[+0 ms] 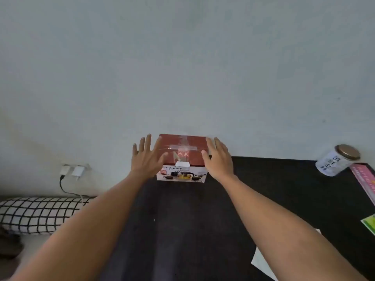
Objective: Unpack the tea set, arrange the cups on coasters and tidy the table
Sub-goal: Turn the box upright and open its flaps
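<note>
My open left hand point(145, 157) and right hand point(218, 159) flank and partly hide the taped tea-set box point(183, 153), lying crosswise, pictured front toward me.

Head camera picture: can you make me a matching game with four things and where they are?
Things:
1. box
2. jar
3. pillow
4. chargers

Places:
A. plugged in on the wall, low down on the left
B. between the two open hands, at the back of the dark table
C. far right of the table, beside a pink book
D. left of the table, lower down

Pairs: 1-B, 2-C, 3-D, 4-A
</note>
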